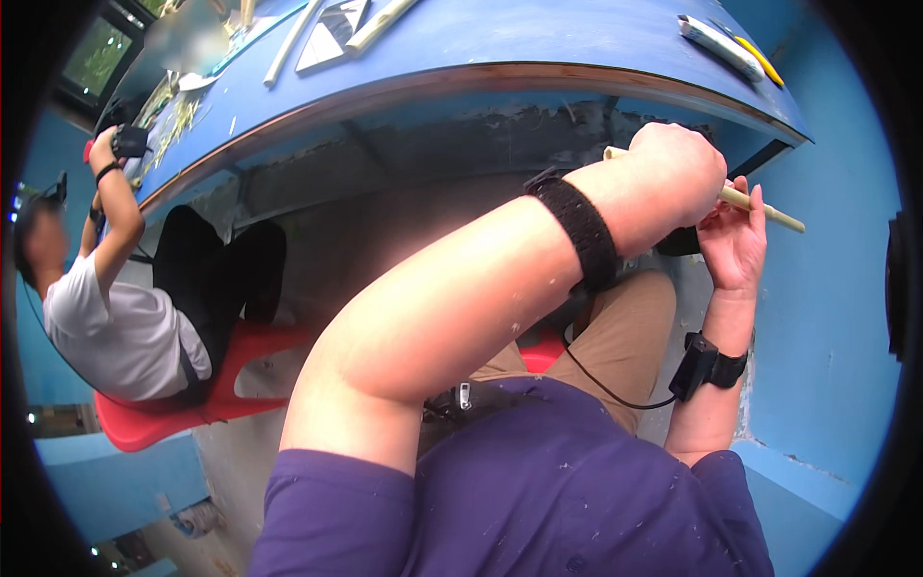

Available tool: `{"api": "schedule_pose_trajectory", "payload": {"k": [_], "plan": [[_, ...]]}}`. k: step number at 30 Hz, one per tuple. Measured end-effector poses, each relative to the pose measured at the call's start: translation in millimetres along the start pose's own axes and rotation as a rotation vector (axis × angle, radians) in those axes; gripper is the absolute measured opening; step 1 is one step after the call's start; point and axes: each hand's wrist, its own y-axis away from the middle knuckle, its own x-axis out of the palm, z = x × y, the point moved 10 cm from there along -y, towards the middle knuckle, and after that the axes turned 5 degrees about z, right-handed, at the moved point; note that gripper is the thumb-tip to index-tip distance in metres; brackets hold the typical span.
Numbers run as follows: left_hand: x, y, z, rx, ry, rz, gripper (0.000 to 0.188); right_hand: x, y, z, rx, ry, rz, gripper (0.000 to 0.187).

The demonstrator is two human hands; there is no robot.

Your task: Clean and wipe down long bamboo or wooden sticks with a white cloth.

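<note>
My left arm reaches across to the right, and my left hand [678, 168] is closed in a fist around a pale greenish-yellow bamboo stick [786, 221]. The stick slants down to the right in front of the table's edge. One end [612, 152] shows beyond my left wrist, while the other sticks out past my right hand [735, 242]. That hand is palm up, its fingers curled round the stick just right of the left fist. The left fist hides the stick's middle.
A blue table [461, 43] carries pale sticks [383, 24], a shiny flat plate [332, 34], a silvery roll [721, 46] and a yellow tool [760, 61]. Shavings [178, 125] lie near a person [125, 327] on a red chair [144, 423]. A blue wall [836, 288] stands close on the right.
</note>
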Motion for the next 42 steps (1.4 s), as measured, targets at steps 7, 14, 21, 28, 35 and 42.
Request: {"api": "schedule_pose_trajectory", "payload": {"k": [7,14,21,28,35,42], "plan": [[-3.3,4.2,-21.1,0.099,-0.016,-0.046,0.017,-2.0,10.6,17.3,-0.093,0.012,-0.07,0.026],[25.2,4.2,6.3,0.152,0.039,-0.265,0.028,-23.2,2.3,-2.9,-0.037,-0.035,0.052,0.028],[47.2,-1.5,53.9,0.01,0.1,-0.24,0.033,6.1,-4.3,-73.6,0.108,0.283,-0.05,0.035],[74.3,-4.6,101.6,-0.1,0.089,-0.148,0.035,73.8,17.6,-75.9,0.155,0.109,0.193,0.031],[81.7,-1.3,76.7,-0.063,0.019,-0.057,0.035,213.3,43.0,-163.8,0.314,0.325,0.776,0.036],[38.1,42.4,116.4,-0.236,-0.006,-0.239,0.028,89.5,-12.6,-4.9,-0.244,0.542,0.006,0.02]]}}
